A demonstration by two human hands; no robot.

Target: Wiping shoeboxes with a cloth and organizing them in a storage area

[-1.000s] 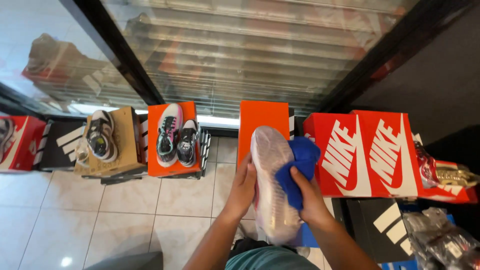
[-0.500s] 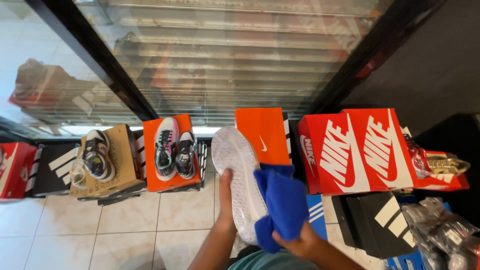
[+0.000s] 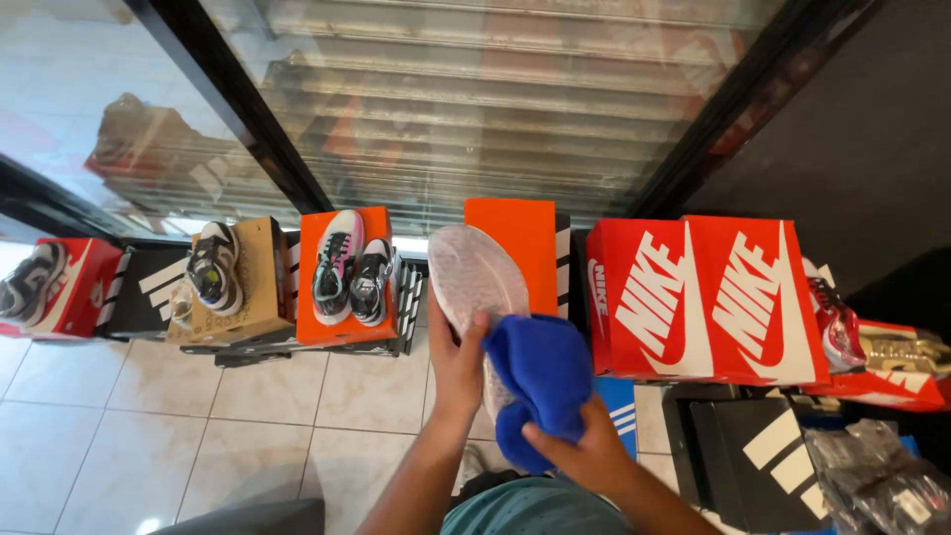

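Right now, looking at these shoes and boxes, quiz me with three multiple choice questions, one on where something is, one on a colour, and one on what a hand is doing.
1. Where does the pink and black pair of shoes sit?
A. on an orange box
B. on the floor tiles
C. inside a black box

2. What colour is the cloth?
A. white
B. blue
C. green

3. What is the left hand doing?
A. resting flat on a box
B. hanging empty
C. gripping a shoe sole up

Answers:
1. A, the pair stands on the orange box.
2. B, the cloth in the right hand is blue.
3. C, its fingers wrap the shoe, pale sole facing the camera.
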